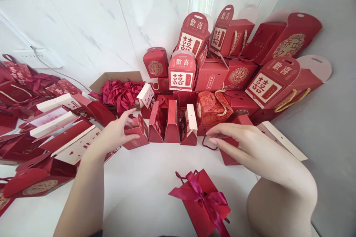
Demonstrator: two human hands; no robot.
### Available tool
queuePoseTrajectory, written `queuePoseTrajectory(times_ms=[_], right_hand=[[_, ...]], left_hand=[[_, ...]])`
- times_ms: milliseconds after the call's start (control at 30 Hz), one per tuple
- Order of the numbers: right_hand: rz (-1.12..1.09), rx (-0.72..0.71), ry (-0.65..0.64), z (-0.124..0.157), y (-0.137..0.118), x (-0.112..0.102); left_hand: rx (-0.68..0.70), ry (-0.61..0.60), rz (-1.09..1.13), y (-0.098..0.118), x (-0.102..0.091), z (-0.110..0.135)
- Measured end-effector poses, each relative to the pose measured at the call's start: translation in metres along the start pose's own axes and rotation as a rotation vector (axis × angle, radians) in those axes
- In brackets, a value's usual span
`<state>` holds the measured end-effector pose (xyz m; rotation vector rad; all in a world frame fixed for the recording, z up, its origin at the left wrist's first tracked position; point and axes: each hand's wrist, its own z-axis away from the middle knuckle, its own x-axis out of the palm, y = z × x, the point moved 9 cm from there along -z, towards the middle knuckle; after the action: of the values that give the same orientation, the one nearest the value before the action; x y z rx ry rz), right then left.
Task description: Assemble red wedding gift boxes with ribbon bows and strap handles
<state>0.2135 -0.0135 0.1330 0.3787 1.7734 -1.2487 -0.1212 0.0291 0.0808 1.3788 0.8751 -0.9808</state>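
Observation:
My left hand (122,127) is at the left end of a row of small red gift boxes, its fingers spread around the end gift box (136,137). The thumb lies across the box's front and the index finger reaches above it. To the right in that row stand two red peaked boxes (171,126) and a white-topped box (189,124). My right hand (236,139) hovers over a plain red box (229,155), thumb and fingers a little apart. Its fingertips are beside a dark red cord loop (209,143); contact is unclear. Nearest me lies a red box with a magenta ribbon bow (203,196).
Red double-happiness boxes (182,72) with handles are stacked against the tiled wall (83,26). A cardboard carton (102,81) holds magenta ribbons (121,94). Many more gift boxes (41,177) crowd the left of the white table (139,185). A grey wall (330,118) stands at right.

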Motion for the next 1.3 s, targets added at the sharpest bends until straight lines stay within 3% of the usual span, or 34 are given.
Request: queuePoseTrajectory(times_ms=[133,233,300,367,533,567,633,800,900,1100,1233,1300], right_hand=[[0.012,0.004,-0.004,0.0,0.001,0.001],[0.009,0.001,-0.013,-0.002,0.001,0.002],[0.007,0.004,-0.019,-0.002,0.001,0.003],[0.005,0.009,-0.019,-0.001,0.001,0.003],[0.003,0.018,-0.014,0.001,0.001,0.002],[0.004,0.014,-0.013,0.002,0.0,0.001],[0.011,0.003,-0.006,0.003,-0.002,0.0],[0.023,0.007,0.005,0.004,-0.004,-0.003],[0.019,-0.005,0.003,0.003,-0.006,-0.002],[0.011,0.007,-0.018,-0.002,-0.006,0.003],[0.01,0.008,-0.028,-0.003,-0.007,0.006],[0.013,-0.002,-0.026,-0.002,-0.008,0.006]], left_hand=[[-0.026,-0.006,-0.244,0.002,0.014,0.007],[-0.044,-0.007,-0.308,0.004,0.007,0.011],[-0.035,0.035,-0.339,0.008,-0.01,0.015],[0.031,0.157,-0.39,0.021,-0.037,0.021],[0.271,0.707,-0.462,0.081,-0.12,0.046],[0.315,0.764,-0.438,0.091,-0.128,0.044],[0.406,0.767,-0.379,0.105,-0.135,0.026],[0.563,0.46,-0.307,0.122,-0.105,-0.057],[0.592,0.436,-0.293,0.13,-0.092,-0.088],[0.678,0.474,-0.184,0.133,-0.065,-0.116],[0.655,0.382,-0.1,0.117,-0.038,-0.133],[0.669,0.348,-0.082,0.116,-0.03,-0.129]])
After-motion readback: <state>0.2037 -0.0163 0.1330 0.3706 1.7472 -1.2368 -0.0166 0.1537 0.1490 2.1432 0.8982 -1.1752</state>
